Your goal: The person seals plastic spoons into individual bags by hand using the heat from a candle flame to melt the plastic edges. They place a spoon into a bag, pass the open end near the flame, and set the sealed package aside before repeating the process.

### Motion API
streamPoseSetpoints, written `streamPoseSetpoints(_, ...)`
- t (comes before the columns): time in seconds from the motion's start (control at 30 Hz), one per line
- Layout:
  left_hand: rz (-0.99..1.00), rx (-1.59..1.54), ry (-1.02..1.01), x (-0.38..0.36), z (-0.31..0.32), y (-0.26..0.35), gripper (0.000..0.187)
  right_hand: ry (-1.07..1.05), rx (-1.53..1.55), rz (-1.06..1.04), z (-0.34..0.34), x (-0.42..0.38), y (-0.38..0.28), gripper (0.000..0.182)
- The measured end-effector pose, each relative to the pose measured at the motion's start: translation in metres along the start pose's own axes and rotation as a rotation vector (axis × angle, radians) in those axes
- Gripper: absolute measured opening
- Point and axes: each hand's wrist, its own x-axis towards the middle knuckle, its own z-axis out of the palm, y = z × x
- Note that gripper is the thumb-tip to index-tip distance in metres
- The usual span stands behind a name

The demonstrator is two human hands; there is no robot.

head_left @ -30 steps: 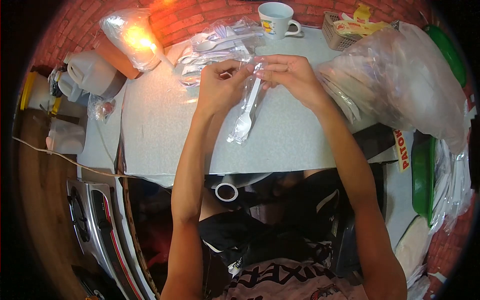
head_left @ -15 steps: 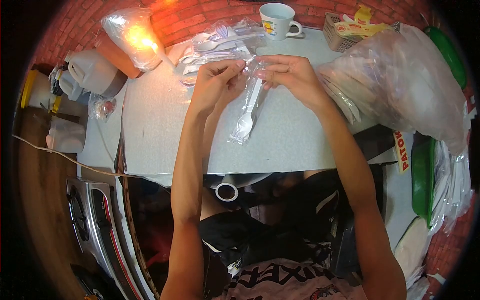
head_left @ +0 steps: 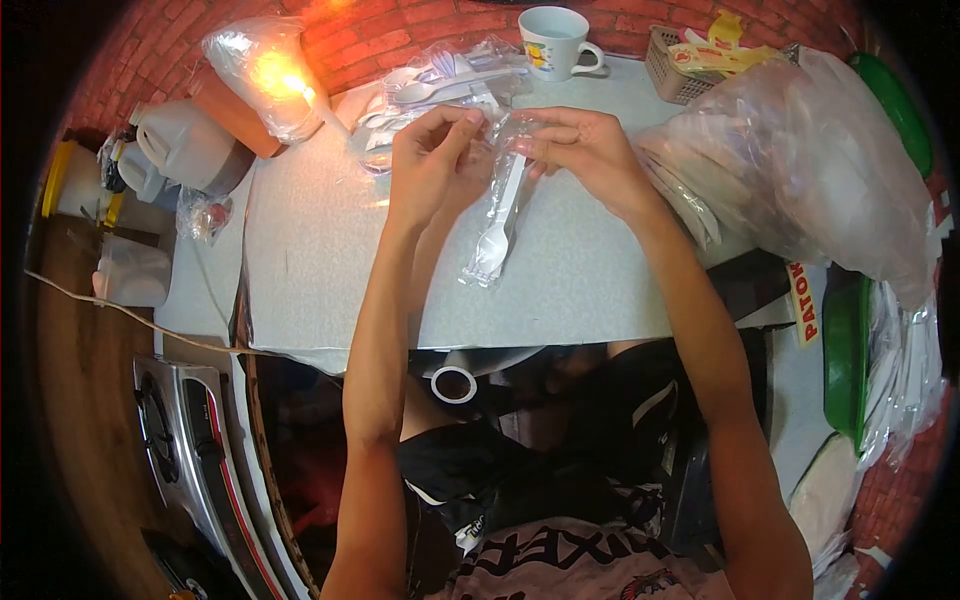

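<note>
A white plastic spoon [head_left: 492, 245] in a clear sleeve [head_left: 478, 272] hangs over the table, bowl end toward me. My right hand [head_left: 588, 152] pinches the upper end of the sleeve around the handle. Just left of it, my left hand [head_left: 432, 160] has thumb and forefinger pressed together near the sleeve's top; whether film is between them I cannot make out. Behind my hands lies a pile of white plastic spoons and forks [head_left: 440, 85], some in clear wrap. A lit white candle [head_left: 330, 115] leans at the left of the pile.
A white mug [head_left: 553, 45] and a small basket [head_left: 680, 75] stand at the back. A big clear bag [head_left: 800, 160] fills the right side. Jugs [head_left: 195, 145] and a foil-like bag [head_left: 255, 75] are at the left, a gas stove [head_left: 185, 440] lower left. A cable [head_left: 150, 320] crosses the left edge.
My left fingertips have moved slightly up and left, away from my right hand. The sleeved spoon has shifted a little; my right hand is nearly still.
</note>
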Motion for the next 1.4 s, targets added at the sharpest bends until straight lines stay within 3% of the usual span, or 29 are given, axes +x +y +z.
streamPoseSetpoints(0.2, 0.152, 0.280, 0.108, -0.005, 0.007, -0.001, 0.015, 0.014, -0.035, -0.002, -0.001, 0.000, 0.001, 0.045)
streamPoseSetpoints(0.3, 0.001, 0.282, 0.141, -0.010, 0.018, 0.010, 0.014, 0.042, -0.016, -0.015, 0.001, 0.000, 0.003, 0.041)
streamPoseSetpoints(0.37, -0.102, 0.172, 0.128, -0.011, 0.021, 0.013, 0.015, 0.042, 0.004, -0.016, 0.001, 0.000, 0.003, 0.042)
streamPoseSetpoints(0.57, -0.094, 0.041, 0.019, -0.003, 0.006, -0.001, 0.019, 0.062, 0.029, -0.035, 0.001, 0.002, 0.009, 0.037)
streamPoseSetpoints(0.7, -0.105, -0.099, 0.064, -0.001, 0.006, -0.005, 0.017, 0.062, 0.026, 0.027, 0.007, 0.003, 0.011, 0.031)
streamPoseSetpoints(0.9, -0.185, -0.249, 0.160, 0.001, 0.003, 0.002, 0.035, -0.094, -0.022, 0.101, 0.022, -0.002, 0.007, 0.026)
streamPoseSetpoints(1.07, -0.189, -0.377, 0.082, 0.002, -0.006, 0.003, 0.048, -0.104, 0.010, 0.062, 0.025, -0.002, 0.007, 0.027)
streamPoseSetpoints(1.1, -0.170, -0.332, 0.028, 0.000, -0.009, 0.008, 0.048, -0.029, 0.018, 0.096, 0.026, -0.002, 0.000, 0.029)
streamPoseSetpoints(1.2, -0.307, -0.363, -0.188, -0.001, -0.019, 0.007, 0.037, 0.060, 0.062, 0.085, 0.029, 0.004, -0.005, 0.033)
streamPoseSetpoints(1.3, -0.256, -0.253, -0.265, -0.005, -0.021, 0.011, 0.035, 0.085, 0.099, 0.062, 0.031, 0.020, -0.011, 0.031)
streamPoseSetpoints(1.4, -0.134, -0.240, -0.150, -0.004, -0.024, 0.014, 0.036, 0.080, 0.105, 0.014, 0.048, 0.043, -0.027, 0.030)
